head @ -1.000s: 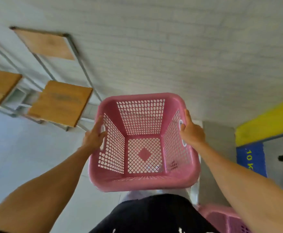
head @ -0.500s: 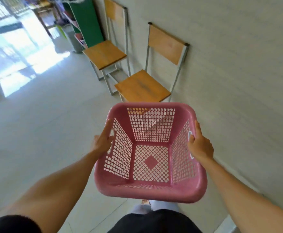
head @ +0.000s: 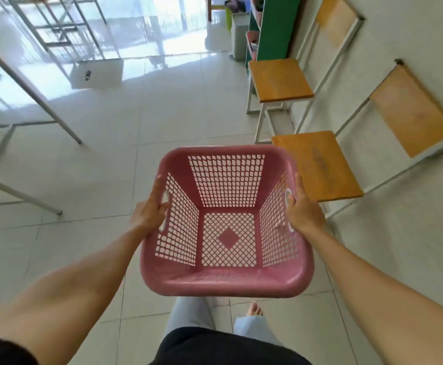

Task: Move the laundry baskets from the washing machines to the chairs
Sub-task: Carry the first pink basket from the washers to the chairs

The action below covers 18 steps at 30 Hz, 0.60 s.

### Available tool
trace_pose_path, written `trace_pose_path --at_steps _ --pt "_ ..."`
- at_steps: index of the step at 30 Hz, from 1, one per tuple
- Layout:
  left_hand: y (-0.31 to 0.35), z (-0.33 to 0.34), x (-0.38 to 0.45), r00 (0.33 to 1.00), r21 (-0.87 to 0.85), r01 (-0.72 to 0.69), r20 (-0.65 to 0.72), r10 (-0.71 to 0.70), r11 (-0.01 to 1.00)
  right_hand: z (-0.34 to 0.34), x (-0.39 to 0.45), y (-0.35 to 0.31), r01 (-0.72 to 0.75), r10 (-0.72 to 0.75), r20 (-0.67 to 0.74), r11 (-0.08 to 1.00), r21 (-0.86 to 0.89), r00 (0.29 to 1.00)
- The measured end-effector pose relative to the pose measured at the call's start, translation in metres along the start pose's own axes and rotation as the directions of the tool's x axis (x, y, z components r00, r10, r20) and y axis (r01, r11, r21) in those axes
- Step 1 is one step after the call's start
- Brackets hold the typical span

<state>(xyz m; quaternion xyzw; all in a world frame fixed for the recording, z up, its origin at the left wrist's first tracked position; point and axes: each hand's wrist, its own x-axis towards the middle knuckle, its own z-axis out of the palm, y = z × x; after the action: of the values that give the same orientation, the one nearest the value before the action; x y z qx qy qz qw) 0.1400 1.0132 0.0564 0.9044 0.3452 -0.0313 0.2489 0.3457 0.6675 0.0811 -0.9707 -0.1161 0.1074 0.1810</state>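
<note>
Plastic basket (glossy); wooden chair.

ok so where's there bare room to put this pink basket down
Both wooden seats by the right wall are bare: the near chair beside the basket, and the far chair before the green shelf. Left, metal table legs crowd the floor.

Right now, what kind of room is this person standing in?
Probably a shared laundry or waiting room. The person holds an empty pink laundry basket, two wooden chairs stand along the wall, and the floor is shiny tile. No washing machines show.
</note>
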Motion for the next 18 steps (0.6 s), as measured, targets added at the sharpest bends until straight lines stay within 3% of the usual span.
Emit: trace_pose_path --at_steps 7,18 --pt "-0.098 -0.041 0.044 0.980 0.015 0.198 -0.007 -0.198 0.980 0.060 0.073 -0.129 0.200 -0.193 0.130 0.979 -0.045 0.973" --pt "-0.145 -0.127 0.212 0.989 0.017 0.148 -0.030 -0.148 0.989 0.093 0.175 -0.259 0.154 -0.150 0.079 0.987 -0.054 0.986"
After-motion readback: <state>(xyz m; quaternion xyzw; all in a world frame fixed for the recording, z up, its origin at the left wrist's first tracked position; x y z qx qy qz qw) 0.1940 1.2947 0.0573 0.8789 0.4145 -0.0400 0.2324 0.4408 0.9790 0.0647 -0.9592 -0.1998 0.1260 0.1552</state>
